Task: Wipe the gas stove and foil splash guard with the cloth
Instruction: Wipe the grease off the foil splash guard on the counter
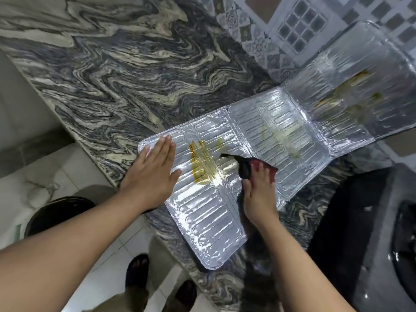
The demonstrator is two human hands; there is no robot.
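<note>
The foil splash guard lies unfolded on the marble counter, its far right panel propped up against the tiled wall. A brown-yellow grease smear marks its near left panel, and paler stains show on the middle and right panels. My left hand presses flat on the left panel, fingers spread, holding nothing. My right hand is closed on a dark cloth with a red patch, just right of the smear and touching the foil. The black gas stove sits at the lower right.
The grey swirled marble counter stretches to the far left. Its front edge runs diagonally, with white floor tiles below. A black round bin stands on the floor at the left. My sandalled feet are at the bottom.
</note>
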